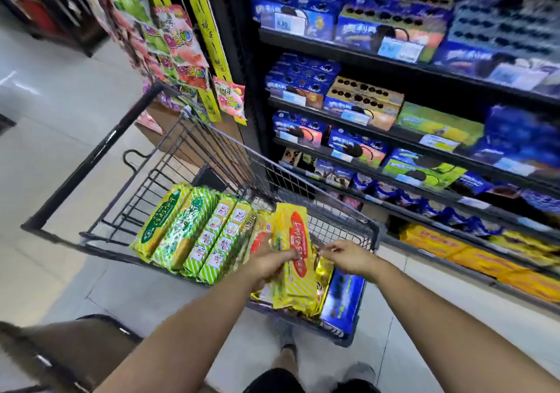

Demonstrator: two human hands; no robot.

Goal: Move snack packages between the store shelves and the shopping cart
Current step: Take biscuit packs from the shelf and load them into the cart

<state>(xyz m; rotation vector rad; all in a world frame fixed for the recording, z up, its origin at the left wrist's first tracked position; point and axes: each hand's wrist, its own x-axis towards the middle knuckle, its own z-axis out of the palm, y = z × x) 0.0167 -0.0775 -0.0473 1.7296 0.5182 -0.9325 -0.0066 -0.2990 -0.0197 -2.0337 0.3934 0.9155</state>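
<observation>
A black wire shopping cart (100,162) stands in front of me beside the shelves. Several green-and-yellow striped biscuit packs (194,232) lie side by side in its left half. On the right lies a yellow biscuit pack with a red oval label (298,259), on top of gold wrappers and beside a blue box (344,298). My left hand (268,263) grips the yellow pack at its left edge. My right hand (348,254) hovers at the pack's right edge with fingers curled, pinching the wrapper there.
Dark store shelves (378,56) on the right hold rows of blue cookie boxes, green boxes and yellow boxes at the bottom. A hanging rack of candy bags (178,47) stands past the cart's far corner. Grey tiled floor (54,95) spreads to the left.
</observation>
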